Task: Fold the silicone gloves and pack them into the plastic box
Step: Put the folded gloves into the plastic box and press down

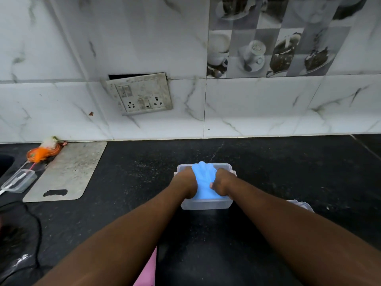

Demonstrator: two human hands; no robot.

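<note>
blue gloves (204,178) lie lengthwise in box (206,204), fingers pointing toward wall.

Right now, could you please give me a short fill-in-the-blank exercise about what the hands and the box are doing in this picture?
1. The left hand and the right hand press a glove of ____ colour.
2. The glove lies inside the clear plastic ____ on the countertop.
3. The grey cutting board lies to the ____ of the hands.
4. The tiled wall carries a dirty switch and ____ panel.

Missing words: blue; box; left; socket
</note>
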